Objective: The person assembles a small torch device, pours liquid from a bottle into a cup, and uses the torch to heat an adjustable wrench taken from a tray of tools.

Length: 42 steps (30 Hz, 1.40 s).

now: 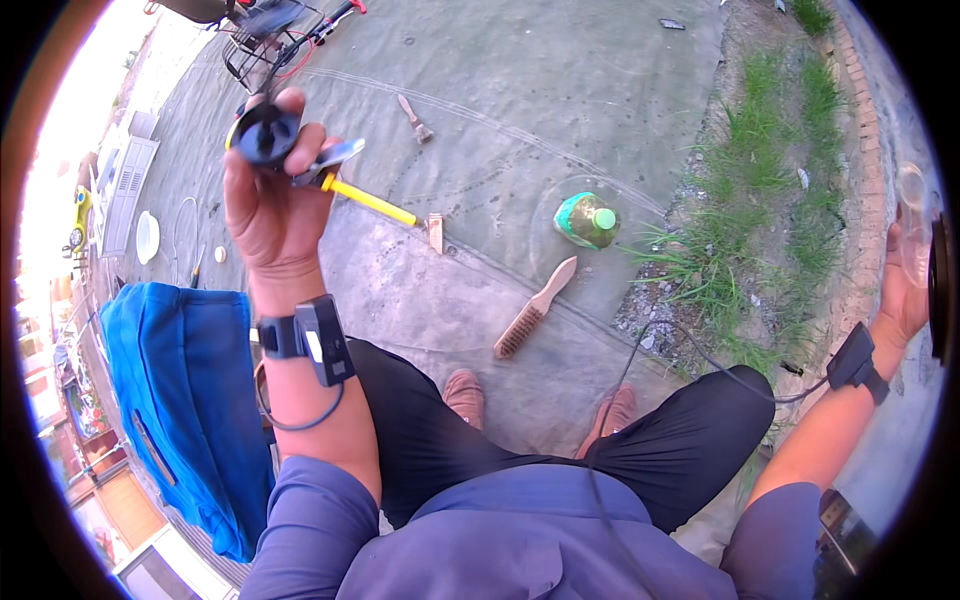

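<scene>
Left hand lifted a black round part; right hand reached off to the far edge.

The left hand (272,205) had its fingers (305,140) curled tight around a black round part (265,132) and a metal tool, a yellow-handled tool (368,200) just past them; inspecting it seemed the step in hand. Beyond lay open concrete, a wire brush (533,310) and green bottle (587,220). The right hand (905,285) touched something clear; its grip I could not tell.

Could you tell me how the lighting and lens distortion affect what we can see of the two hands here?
Head view: the far left rim is blown out to white; the left hand, gripping a black round part, is evenly lit and sharp; the right hand sits at the dark fisheye rim, stretched, and what it holds is smeared and hard to identify.
</scene>
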### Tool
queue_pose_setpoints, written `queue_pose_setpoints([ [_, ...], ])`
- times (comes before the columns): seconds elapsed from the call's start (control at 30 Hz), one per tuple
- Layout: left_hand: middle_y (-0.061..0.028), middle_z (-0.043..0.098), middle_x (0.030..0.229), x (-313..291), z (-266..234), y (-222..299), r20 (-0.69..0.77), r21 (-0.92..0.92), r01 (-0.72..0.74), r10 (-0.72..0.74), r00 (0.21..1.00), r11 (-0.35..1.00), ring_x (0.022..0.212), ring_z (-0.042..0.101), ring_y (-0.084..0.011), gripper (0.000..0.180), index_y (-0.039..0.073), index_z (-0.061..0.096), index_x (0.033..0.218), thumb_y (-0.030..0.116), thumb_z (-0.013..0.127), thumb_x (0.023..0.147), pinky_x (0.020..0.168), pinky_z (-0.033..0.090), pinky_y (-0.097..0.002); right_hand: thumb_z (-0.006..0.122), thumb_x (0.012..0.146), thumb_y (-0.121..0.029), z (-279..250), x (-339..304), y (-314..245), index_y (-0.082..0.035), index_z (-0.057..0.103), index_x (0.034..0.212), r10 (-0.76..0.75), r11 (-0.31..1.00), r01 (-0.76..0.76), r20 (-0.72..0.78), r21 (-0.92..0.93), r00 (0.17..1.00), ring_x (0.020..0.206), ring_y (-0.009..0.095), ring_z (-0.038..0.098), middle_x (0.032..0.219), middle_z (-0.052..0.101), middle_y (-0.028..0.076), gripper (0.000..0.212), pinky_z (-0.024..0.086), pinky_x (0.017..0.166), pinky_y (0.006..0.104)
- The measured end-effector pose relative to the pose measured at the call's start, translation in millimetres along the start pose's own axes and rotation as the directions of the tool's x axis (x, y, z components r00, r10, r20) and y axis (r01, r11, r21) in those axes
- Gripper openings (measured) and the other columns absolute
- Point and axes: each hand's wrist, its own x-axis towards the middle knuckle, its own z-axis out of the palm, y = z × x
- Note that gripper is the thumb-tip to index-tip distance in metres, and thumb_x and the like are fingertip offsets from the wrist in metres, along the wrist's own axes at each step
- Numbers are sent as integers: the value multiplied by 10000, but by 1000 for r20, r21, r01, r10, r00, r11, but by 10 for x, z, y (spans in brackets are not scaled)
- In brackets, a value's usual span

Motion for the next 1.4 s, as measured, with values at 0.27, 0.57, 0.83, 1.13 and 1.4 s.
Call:
queue_pose_setpoints([
  [0.27,-171,696,963,22,-366,-236,-235,897,233,42,971,-377,900,687,-288,396,15,634,1081,212,786,772,807,535,-372,723,839,-313,-195,-151,749,-59,534,1319,-138,-28,-103,-98,-994,986,1158,227,564,1243,584,148,576,458,964,338],
  [0.57,-116,666,1053,-96,-488,-127,-238,701,331,-230,944,631,796,609,-196,367,22,658,1107,210,720,798,836,503,-376,652,864,-229,393,-178,491,-82,482,1356,157,960,-139,59,-241,986,1126,254,576,1279,570,103,541,491,900,386],
  [0.83,-79,684,1007,78,129,-65,-210,959,202,21,977,196,853,652,-168,322,15,626,1089,148,754,825,796,529,-310,595,918,-285,-54,-61,323,-85,500,1350,-20,794,-178,-318,-581,948,1123,317,561,1352,505,159,486,483,915,417],
  [1.13,-202,684,940,-280,-941,-332,-367,768,165,-214,905,-619,896,676,-302,420,-6,642,1079,209,784,747,820,522,-340,707,850,-266,-196,-269,947,-51,603,1233,109,-17,-34,-35,-999,993,1079,215,590,1137,621,96,452,475,907,330],
  [1.4,-127,667,1075,57,105,-73,-108,617,72,-7,994,783,773,602,-146,466,32,583,1207,235,761,828,805,517,-337,627,910,-288,46,-39,-91,-60,491,1367,24,965,-74,-195,-250,980,1157,293,569,1316,561,150,529,463,961,378],
])
